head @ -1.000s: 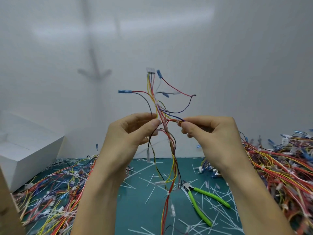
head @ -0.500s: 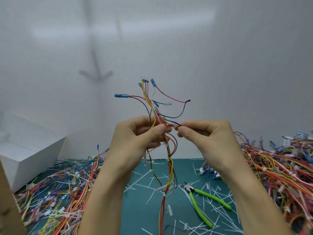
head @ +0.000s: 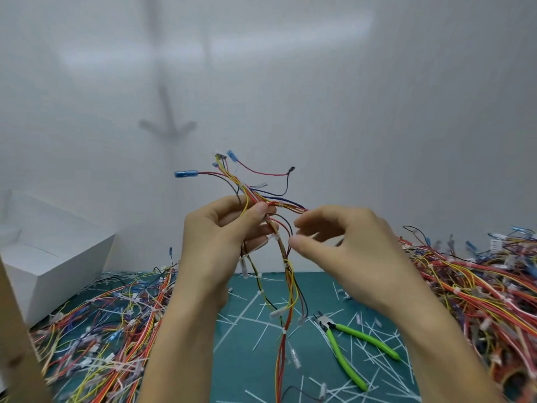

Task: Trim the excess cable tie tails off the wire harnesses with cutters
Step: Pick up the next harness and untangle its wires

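I hold one wire harness (head: 286, 274) up in front of the white wall; its red, yellow and black wires fan out above into blue connectors and hang down to the mat. My left hand (head: 220, 242) pinches the bundle between thumb and fingers. My right hand (head: 348, 251) hovers just right of the bundle, thumb and forefinger apart and a little blurred, with a wire branch running behind its fingertips. Small white cable ties sit along the bundle. The green-handled cutters (head: 345, 353) lie on the mat below my right hand, touched by neither hand.
A green cutting mat (head: 247, 359) is strewn with white cut-off tie tails (head: 377, 344). Piles of harnesses lie at the left (head: 101, 330) and right (head: 479, 286). A white box (head: 52, 257) stands at the far left, a brown board edge (head: 14, 344) at the lower left.
My right hand has let go of the wire branch it pinched, and its fingers have spread. The harness has sunk lower and tilted left; my left hand keeps its hold.
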`<state>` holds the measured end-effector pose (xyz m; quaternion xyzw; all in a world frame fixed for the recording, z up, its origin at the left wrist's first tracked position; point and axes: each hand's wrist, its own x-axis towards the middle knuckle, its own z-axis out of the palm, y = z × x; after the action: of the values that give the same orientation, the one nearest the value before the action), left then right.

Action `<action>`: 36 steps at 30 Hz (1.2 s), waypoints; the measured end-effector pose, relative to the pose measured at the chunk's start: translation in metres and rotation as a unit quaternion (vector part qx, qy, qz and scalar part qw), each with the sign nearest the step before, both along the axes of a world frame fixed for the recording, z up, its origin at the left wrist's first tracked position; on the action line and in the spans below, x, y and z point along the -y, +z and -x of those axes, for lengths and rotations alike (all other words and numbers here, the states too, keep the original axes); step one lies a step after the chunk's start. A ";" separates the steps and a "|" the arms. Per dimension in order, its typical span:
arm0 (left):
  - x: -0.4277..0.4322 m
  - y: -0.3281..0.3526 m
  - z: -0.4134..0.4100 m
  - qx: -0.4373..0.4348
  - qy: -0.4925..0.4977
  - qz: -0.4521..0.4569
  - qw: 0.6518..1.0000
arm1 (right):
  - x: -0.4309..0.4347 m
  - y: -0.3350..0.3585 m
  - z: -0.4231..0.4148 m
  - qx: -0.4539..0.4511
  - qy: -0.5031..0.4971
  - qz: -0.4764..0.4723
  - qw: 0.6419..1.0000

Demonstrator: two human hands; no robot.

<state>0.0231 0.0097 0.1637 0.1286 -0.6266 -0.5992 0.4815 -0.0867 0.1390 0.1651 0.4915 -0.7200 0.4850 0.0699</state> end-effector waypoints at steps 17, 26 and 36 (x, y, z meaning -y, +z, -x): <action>0.000 0.002 0.000 0.005 -0.137 0.015 0.990 | 0.016 -0.011 0.008 0.132 0.081 0.135 0.979; 0.025 -0.008 -0.020 0.170 -0.217 0.094 0.957 | 0.011 -0.004 0.012 0.205 0.091 0.254 0.941; 0.008 -0.003 -0.016 0.184 -0.184 0.086 0.962 | 0.008 -0.004 0.016 0.187 0.069 0.272 0.941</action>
<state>0.0393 0.0013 0.1606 0.0776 -0.7661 -0.5875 0.2489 -0.1028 0.1306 0.1606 0.4031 -0.5249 0.7490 0.0315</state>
